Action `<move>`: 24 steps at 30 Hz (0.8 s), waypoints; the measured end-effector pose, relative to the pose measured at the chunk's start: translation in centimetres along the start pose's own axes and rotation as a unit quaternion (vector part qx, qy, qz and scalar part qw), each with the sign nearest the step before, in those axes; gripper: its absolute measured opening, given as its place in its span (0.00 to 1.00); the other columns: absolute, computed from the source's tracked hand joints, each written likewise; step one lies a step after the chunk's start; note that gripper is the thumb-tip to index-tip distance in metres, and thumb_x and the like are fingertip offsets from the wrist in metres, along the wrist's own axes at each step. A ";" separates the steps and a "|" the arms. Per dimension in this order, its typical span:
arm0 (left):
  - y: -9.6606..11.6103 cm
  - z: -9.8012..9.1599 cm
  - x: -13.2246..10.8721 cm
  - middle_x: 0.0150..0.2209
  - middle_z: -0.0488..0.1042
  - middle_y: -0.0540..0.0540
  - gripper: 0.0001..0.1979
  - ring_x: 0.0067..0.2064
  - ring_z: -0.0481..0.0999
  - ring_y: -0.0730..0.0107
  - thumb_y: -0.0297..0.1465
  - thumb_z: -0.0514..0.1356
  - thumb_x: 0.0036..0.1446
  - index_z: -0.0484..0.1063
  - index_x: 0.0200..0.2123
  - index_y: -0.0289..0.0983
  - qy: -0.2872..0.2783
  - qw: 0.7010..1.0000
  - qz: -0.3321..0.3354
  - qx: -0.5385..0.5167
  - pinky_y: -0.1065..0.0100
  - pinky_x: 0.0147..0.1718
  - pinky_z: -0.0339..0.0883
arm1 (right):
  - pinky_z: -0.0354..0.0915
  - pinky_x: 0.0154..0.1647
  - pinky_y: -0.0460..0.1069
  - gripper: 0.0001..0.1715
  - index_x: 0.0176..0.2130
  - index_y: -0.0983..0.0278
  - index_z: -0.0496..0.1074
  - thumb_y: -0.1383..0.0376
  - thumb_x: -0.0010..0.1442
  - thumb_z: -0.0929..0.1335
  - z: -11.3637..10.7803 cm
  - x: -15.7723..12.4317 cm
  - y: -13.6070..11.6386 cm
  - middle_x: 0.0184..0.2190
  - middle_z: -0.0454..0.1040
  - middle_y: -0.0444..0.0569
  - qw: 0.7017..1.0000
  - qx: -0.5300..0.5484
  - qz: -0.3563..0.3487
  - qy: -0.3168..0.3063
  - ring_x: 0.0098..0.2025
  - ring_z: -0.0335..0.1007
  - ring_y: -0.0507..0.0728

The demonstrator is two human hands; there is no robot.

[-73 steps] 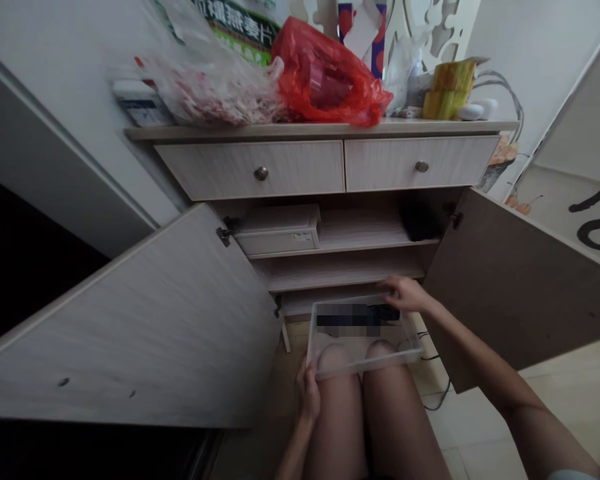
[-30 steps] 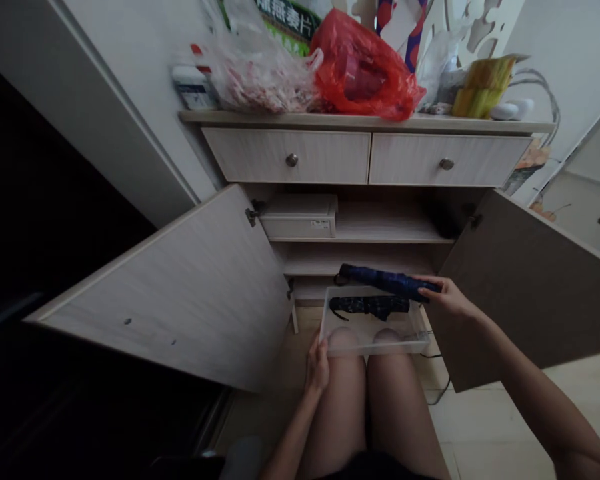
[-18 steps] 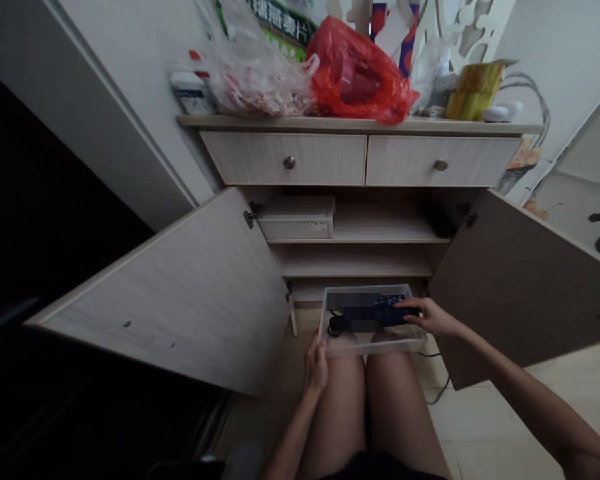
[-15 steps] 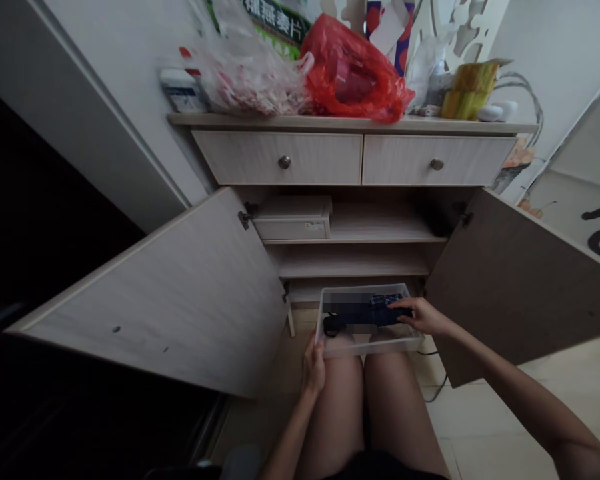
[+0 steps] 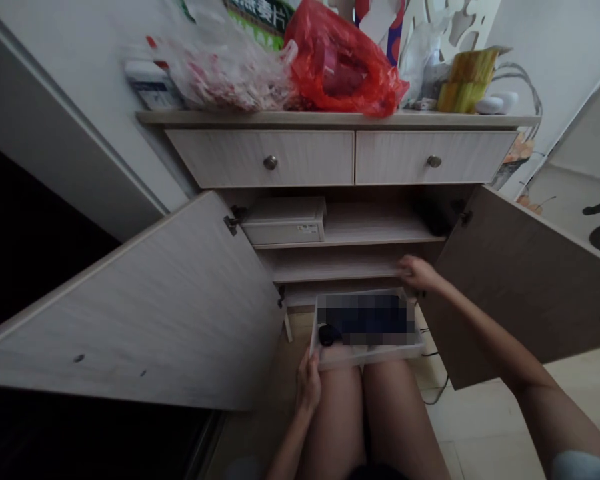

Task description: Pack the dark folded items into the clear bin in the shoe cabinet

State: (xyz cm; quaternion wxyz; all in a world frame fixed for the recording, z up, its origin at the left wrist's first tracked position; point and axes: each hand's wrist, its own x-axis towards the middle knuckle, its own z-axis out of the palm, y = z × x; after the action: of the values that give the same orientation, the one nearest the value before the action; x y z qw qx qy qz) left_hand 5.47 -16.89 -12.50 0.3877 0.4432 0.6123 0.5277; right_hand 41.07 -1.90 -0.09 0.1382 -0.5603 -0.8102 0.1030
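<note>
- I see the clear tray (image 5: 380,353) below the frame's centre; inside is a dark bundle (image 5: 365,317), blurred.
- The left hand (image 5: 309,383) has fingers clamped on its lower left corner.
- The right hand (image 5: 419,273) is near its upper right corner; fingers blurred, I cannot tell their state.

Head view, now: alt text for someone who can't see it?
The left hand holds a clear tray over the knees, with dark, obscured items inside; the right hand is near the tray's far right corner, holding nothing visible. Behind, a pale cabinet has both doors open and a red bag on top.
</note>
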 end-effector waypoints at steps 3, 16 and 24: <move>-0.3 0.0 0.1 0.47 0.83 0.38 0.31 0.54 0.79 0.46 0.58 0.55 0.50 0.81 0.39 0.38 -0.004 1.000 0.001 0.000 0.52 0.56 0.72 | 0.64 0.56 0.55 0.23 0.61 0.68 0.73 0.65 0.69 0.65 -3.0 4.1 4.4 0.58 0.70 0.65 0.972 -0.060 0.196 0.114 0.58 0.68 0.66; -2.1 -0.3 0.6 0.49 0.82 0.40 0.31 0.59 0.76 0.46 0.57 0.53 0.52 0.81 0.42 0.41 -0.007 0.999 0.000 0.034 0.52 0.62 0.67 | 0.65 0.55 0.60 0.28 0.65 0.72 0.63 0.71 0.67 0.61 -3.1 9.5 11.5 0.64 0.60 0.73 0.894 -0.044 0.410 0.177 0.62 0.65 0.73; -1.5 -0.1 0.4 0.49 0.82 0.38 0.28 0.58 0.77 0.47 0.54 0.54 0.52 0.81 0.41 0.40 0.001 1.000 -0.007 0.011 0.51 0.62 0.67 | 0.70 0.51 0.56 0.22 0.52 0.67 0.74 0.62 0.58 0.69 -1.8 6.5 10.7 0.47 0.75 0.61 0.843 0.258 0.335 0.333 0.52 0.72 0.65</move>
State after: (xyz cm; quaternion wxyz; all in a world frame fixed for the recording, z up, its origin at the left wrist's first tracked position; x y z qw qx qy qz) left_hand 5.03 -16.66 -13.93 0.3857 0.4428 0.6215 0.5186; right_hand 48.90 7.97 -1.18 0.4965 -0.7423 -0.4222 0.1558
